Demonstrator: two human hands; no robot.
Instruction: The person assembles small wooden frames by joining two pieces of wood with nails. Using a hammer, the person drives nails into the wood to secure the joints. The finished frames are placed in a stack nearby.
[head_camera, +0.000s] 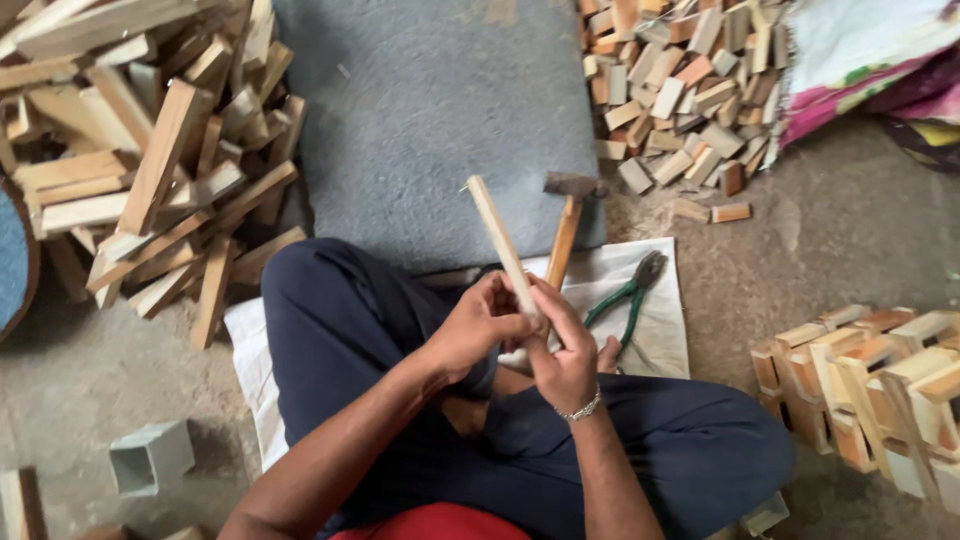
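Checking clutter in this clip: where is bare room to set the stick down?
The grey mat lies bare between the long-wood pile and the block heap. Bare floor lies right of the pliers. The lap cloth is crowded.

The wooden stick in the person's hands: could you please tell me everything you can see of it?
The wooden stick is a slim, pale strip of bare wood with flat, squared sides. It stands tilted, its top leaning up and to the left, where something small and thin juts from its tip. The left hand and the right hand both grip its lower end above the person's lap, hiding that end. Its upper part shows against the grey mat, beside the hammer.
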